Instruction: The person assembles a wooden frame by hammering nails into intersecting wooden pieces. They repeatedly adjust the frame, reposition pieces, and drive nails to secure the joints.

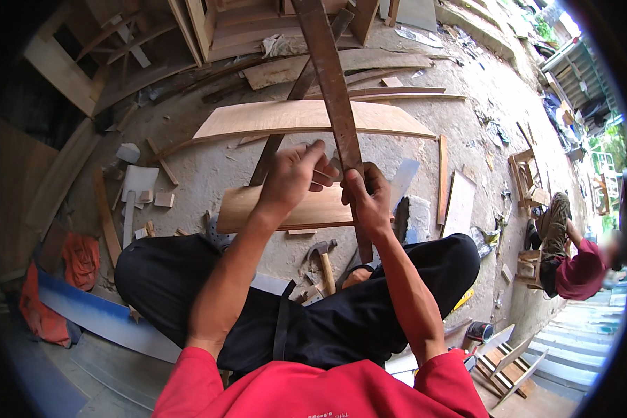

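A long, narrow reddish-brown wooden strip [336, 90] slants up in front of me, from between my knees to the top of the view. My right hand [370, 200] grips it near its lower end, thumb on the face. Just left of the strip, my left hand [296, 174] has curled fingers. A small greyish bit shows by its fingertips, too blurred to name. Behind the strip lie a pale plywood board [272, 118] and a second, shorter board [279, 209] closer to me. A darker wooden bar [266, 160] runs beneath them.
A hammer [325, 268] with a wooden handle lies between my legs. Wooden cabinet frames [279, 31] stand at the back. An orange cloth [81, 261] is at the left. A can [479, 331] stands at lower right, and another person [582, 268] sits farther right.
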Available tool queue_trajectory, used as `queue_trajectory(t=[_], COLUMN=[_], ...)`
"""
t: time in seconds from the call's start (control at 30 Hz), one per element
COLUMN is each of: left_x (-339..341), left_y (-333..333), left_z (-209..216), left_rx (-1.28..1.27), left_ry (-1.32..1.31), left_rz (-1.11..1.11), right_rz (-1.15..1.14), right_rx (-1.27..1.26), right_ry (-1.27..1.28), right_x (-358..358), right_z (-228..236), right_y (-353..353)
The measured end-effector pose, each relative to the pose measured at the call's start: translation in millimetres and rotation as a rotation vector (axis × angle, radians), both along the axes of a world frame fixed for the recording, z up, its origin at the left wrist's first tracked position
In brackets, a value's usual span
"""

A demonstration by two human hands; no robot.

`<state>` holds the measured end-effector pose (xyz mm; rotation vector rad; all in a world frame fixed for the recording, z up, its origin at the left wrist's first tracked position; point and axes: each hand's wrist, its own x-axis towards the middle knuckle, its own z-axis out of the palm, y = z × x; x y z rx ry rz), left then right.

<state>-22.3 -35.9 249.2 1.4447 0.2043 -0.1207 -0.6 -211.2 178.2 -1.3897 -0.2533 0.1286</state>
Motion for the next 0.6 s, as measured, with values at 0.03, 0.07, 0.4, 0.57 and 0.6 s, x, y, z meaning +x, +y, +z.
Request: queue_trajectory(t=[0.03,0.07,0.4,0.57,0.6], left_x=[-2,-4,-5,-2,-2], left_y=[-6,-12,-9,1,3], left_z=[-3,-4,9,7,8], left_rx=[-0.006,-0.013,-0.523,-0.542,-0.496], left_ry=[-0.018,-0.035,-0.220,-0.174,-0.149], left_rz=[0.021,0.042,-0.043,-0.038,-0.018], right_rz=[0.004,0.008,0.020,0.050,0.051], right_rx=[0.015,0.030,0.059,0.052,0.069], right_ry=[-0.002,-0.003,0.093,0.110,0.126], right_x=[1,1,-4,-4,-4], right_z=[1,3,19,17,16], right_y=[-1,-1,3,3,3])
